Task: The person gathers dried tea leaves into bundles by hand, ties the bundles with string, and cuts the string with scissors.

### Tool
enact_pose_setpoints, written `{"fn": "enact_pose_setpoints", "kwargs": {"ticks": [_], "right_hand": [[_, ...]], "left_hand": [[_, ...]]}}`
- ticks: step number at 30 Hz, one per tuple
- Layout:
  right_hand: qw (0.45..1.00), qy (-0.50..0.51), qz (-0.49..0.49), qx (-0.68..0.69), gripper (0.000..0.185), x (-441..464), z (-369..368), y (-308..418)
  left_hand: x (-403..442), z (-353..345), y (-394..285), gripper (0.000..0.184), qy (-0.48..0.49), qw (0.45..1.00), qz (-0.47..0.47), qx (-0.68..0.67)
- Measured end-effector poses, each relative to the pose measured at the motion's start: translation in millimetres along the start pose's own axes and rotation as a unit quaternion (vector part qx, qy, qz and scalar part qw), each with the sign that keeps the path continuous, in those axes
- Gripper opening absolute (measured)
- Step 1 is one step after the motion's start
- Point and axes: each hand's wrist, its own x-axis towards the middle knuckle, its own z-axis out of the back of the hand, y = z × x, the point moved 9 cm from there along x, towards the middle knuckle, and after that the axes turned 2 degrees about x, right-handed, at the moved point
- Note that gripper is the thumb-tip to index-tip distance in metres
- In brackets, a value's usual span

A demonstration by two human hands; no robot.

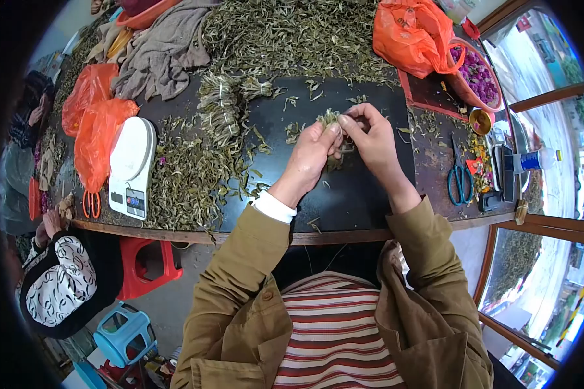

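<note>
Leaf bunch (329,119) pinched in both hands, toward 12 o'clock on the black mat (363,204).
Left hand (313,152) and right hand (373,139): fingers closed on it. From there: tied bundles (221,110) at 9 o'clock, white scale (130,155) between 8 and 9, scissors (459,171) near 4 (blades toward 12), loose leaves (292,39) covering the desk (431,185) at 12.

Jacket (233,280): olive-brown, long-sleeved, worn open | Button (267,295): round, brown, left front | Cuff (274,207): white, showing beyond left sleeve (264,232) | Shirt (331,330): horizontal stripes, red, white and dark | Garment below shirt: dark, possibly trousers, poorly seen
</note>
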Motion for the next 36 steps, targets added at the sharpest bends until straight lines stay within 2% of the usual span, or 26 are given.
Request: {"fn": "enact_pose_setpoints", "kwargs": {"ticks": [1, 3, 5, 7, 8, 10, 12, 13, 15, 18, 20, 21, 23, 25, 26, 28, 30, 35, 36], "right_hand": [[1.000, 0.000, 0.002, -0.003, 0.013, 5, 7, -9], [0.958, -0.119, 0.132, -0.226, 0.017, 8, 43, -14], [0.835, -0.227, 0.259, -0.430, 0.022, -2, 59, -3], [0.848, -0.097, 0.330, -0.403, 0.027, -24, 6, 16], [0.848, -0.097, 0.327, -0.406, 0.027, -26, -4, 28], [0.941, 0.065, 0.284, -0.171, 0.027, -18, -28, 38], [0.943, -0.063, 0.194, -0.264, 0.028, 36, 22, 26], [0.912, -0.145, 0.203, -0.324, 0.029, 65, 50, 12], [0.817, -0.233, 0.249, -0.464, 0.028, 103, 70, -10], [0.794, -0.233, 0.236, -0.510, 0.034, 128, 64, -17], [0.872, -0.126, 0.147, -0.449, 0.039, 157, 69, -42], [0.873, -0.128, 0.145, -0.447, 0.039, 155, 71, -39], [0.940, -0.095, 0.092, -0.313, 0.041, 148, 81, -38], [0.982, -0.049, 0.037, -0.179, 0.044, 138, 80, -31], [0.981, -0.041, 0.032, -0.185, 0.044, 129, 77, -23], [1.000, -0.011, -0.017, -0.022, 0.046, 102, 70, -13], [0.986, 0.003, -0.072, 0.151, 0.048, 69, 64, -7], [0.992, -0.037, -0.026, 0.117, 0.049, 37, 97, 30], [0.991, -0.026, -0.060, 0.120, 0.042, 30, 101, 10]], "left_hand": [[1, 1, -2, 0.018, 0.002, 1.000, -0.002, -0.002], [2, 4, -11, 0.018, -0.001, 0.998, -0.035, -0.045], [2, 7, -20, 0.017, -0.002, 0.994, -0.069, -0.089], [2, 11, -27, 0.018, -0.005, 0.990, -0.088, -0.109], [0, 15, -30, 0.018, -0.011, 0.987, -0.104, -0.124], [-5, 21, -40, 0.019, -0.022, 0.980, -0.137, -0.144], [-11, 16, -46, 0.020, -0.065, 0.986, -0.131, -0.083], [-10, 14, -47, 0.020, -0.064, 0.985, -0.138, -0.082], [-6, 10, -48, 0.021, -0.048, 0.984, -0.169, -0.006], [-3, 14, -43, 0.020, -0.050, 0.983, -0.163, -0.061], [-1, 21, -38, 0.020, -0.055, 0.980, -0.148, -0.117], [0, 22, -38, 0.020, -0.054, 0.981, -0.146, -0.114], [1, 23, -38, 0.020, -0.046, 0.981, -0.143, -0.121], [1, 26, -34, 0.020, -0.046, 0.979, -0.142, -0.140], [0, 27, -32, 0.020, -0.053, 0.977, -0.141, -0.149], [0, 23, -36, 0.020, -0.067, 0.977, -0.129, -0.158], [-1, 21, -34, 0.020, -0.078, 0.978, -0.107, -0.158], [0, 38, -33, 0.020, -0.122, 0.980, -0.116, -0.109], [0, 38, -36, 0.020, -0.119, 0.980, -0.119, -0.109]]}}
